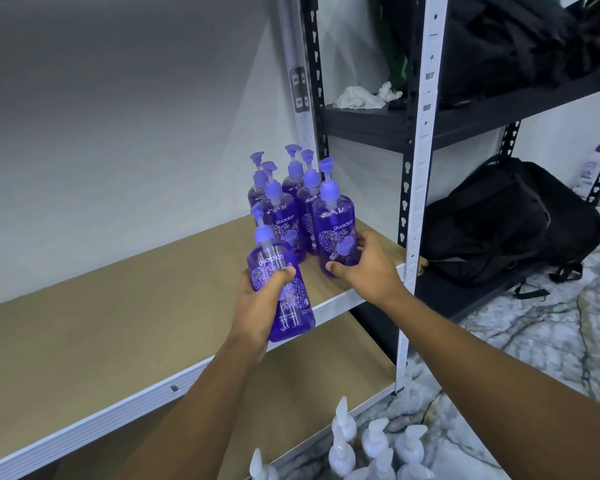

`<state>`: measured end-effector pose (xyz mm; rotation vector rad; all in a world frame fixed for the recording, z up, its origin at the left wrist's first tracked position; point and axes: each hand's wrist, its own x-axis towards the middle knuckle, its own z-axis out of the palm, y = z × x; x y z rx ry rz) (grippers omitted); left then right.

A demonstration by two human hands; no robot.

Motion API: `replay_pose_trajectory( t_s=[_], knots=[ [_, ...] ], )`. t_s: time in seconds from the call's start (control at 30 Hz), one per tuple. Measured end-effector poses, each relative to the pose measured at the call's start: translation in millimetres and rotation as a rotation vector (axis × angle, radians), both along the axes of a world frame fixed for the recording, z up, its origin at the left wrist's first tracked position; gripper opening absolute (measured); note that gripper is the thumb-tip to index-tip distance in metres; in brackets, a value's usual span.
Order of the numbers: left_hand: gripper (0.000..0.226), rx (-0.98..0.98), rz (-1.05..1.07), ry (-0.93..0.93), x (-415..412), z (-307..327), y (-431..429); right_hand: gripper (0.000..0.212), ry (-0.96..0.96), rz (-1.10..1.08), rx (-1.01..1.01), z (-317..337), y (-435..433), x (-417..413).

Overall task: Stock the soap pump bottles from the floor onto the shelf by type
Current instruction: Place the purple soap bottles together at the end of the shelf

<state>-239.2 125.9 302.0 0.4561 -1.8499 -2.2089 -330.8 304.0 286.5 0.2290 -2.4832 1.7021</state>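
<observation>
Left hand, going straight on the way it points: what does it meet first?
Most likely the front-left purple bottle standing on the shelf, beside the upright bottle in the right hand. The tilted bottle in the left hand leads, its pump overlapping that one in view; depth is unclear.

Purple soap bottles (281, 220): six. White pump bottles (378, 438): at least six. Black bags (499, 220): two.

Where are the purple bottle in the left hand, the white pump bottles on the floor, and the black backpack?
Purple soap bottle (297, 306): head view, lower label, beside the left hand (258, 308).
White pump bottles (376, 433): head view, one pump head in the cluster.
Black backpack (499, 216): head view, its front panel.
</observation>
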Motion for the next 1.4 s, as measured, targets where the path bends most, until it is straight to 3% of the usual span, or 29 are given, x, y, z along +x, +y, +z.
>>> replay_pose_trajectory(
  t_s=[0.1, 0.2, 0.27, 0.37, 0.63, 0.8, 1.0, 1.4],
  knots=[
    [0.051, -0.021, -0.007, 0.01, 2, 2, 2, 0.086, -0.019, 0.013, 0.175, 3, 12, 11],
    [0.044, -0.073, 0.024, 0.063, -1, 8, 8, 0.085, 0.095, -0.023, 0.492, -4, 28, 18],
    [0.047, -0.124, 0.033, 0.117, -4, 14, 13, 0.079, 0.169, 0.003, 0.681, -13, 35, 18],
    [0.058, -0.214, 0.007, 0.198, -9, 23, 18, 0.081, 0.134, 0.06, 0.835, -23, 35, 17],
    [0.063, -0.352, -0.068, 0.266, -10, 14, 18, 0.082, 0.101, 0.07, 0.863, -25, 32, 19],
    [0.087, -0.522, -0.135, 0.13, 2, -5, 4, 0.081, 0.099, 0.069, 0.859, -25, 32, 20],
    [0.071, -0.65, -0.082, 0.067, -5, -9, -4, 0.08, 0.095, 0.073, 0.858, -27, 32, 19],
    [0.073, -0.719, 0.005, 0.024, -34, -10, 1, 0.079, 0.094, 0.067, 0.843, -29, 31, 16]
  ],
)
